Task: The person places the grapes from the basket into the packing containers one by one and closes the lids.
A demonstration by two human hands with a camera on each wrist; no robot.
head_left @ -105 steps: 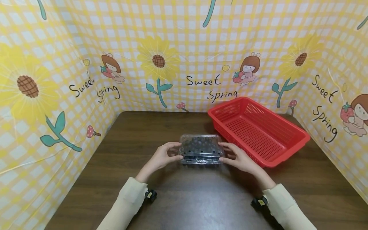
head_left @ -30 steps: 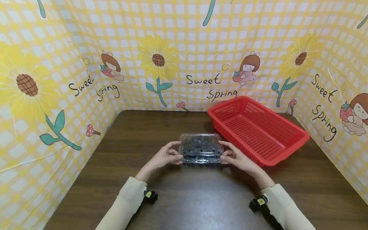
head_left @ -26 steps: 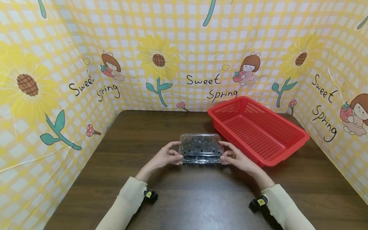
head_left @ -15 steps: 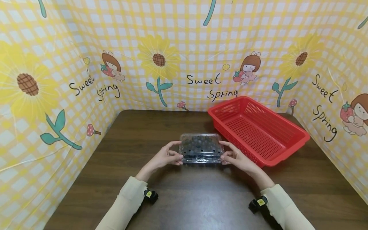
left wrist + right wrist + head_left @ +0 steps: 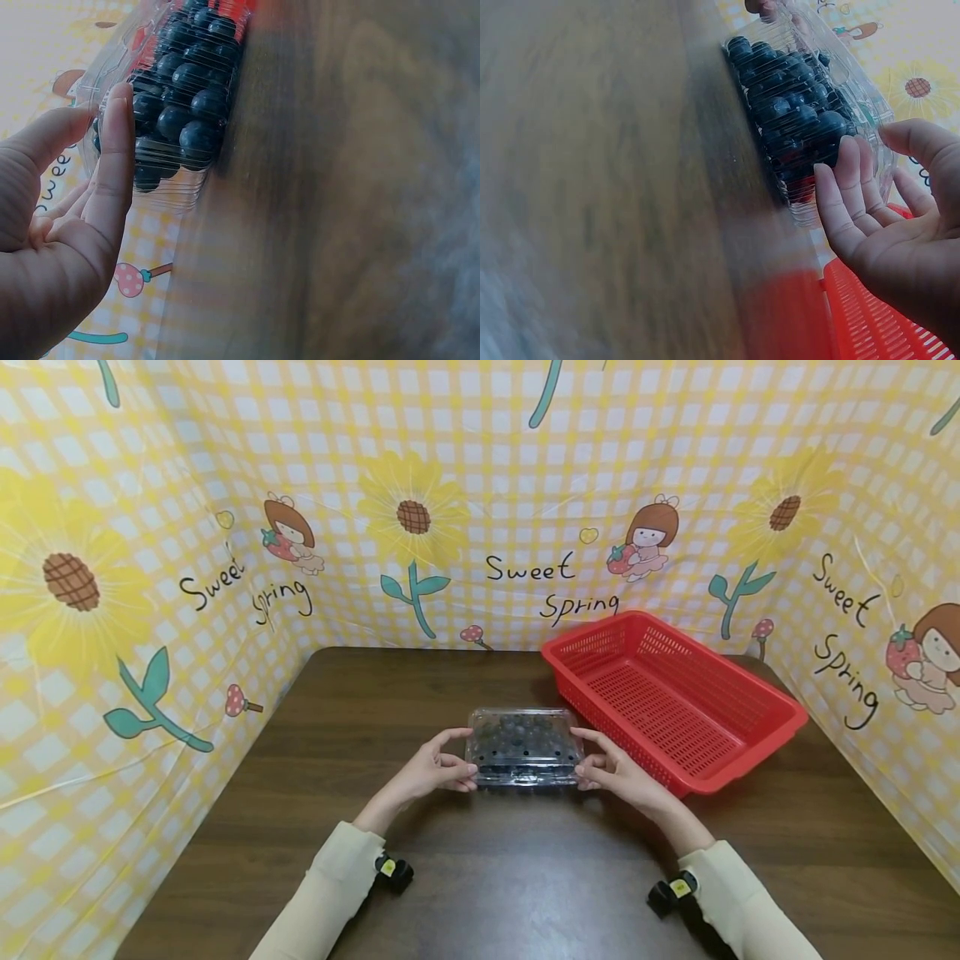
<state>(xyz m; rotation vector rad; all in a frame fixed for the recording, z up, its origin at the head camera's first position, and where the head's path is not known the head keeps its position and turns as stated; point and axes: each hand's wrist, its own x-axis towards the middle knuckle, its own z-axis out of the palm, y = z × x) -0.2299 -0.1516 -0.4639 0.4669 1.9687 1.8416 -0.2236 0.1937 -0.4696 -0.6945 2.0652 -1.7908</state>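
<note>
A clear plastic clamshell box (image 5: pixel 525 743) of blueberries stands lid down over the fruit, its long front edge towards me. My left hand (image 5: pixel 427 767) holds its left end, index finger at the side and thumb at the front corner. At the right end my right hand (image 5: pixel 618 768) grips the box in much the same way. Both wrist views show dark blueberries (image 5: pixel 199 101) through the ribbed plastic wall. In the right wrist view the thumb lies at the lid's rim and several fingertips (image 5: pixel 825 176) rest against the side wall.
A red perforated plastic basket (image 5: pixel 667 718) sits at an angle just behind and right of the box, close to my right hand. Brown wood-grain table (image 5: pixel 360 710) lies under everything. A yellow checked cloth (image 5: pixel 480 468) with printed figures walls in the back and sides.
Since the earliest frame, more fingers of both hands have come in beneath the thumbs at the box's front corners. Over the last second nothing visibly moves.
</note>
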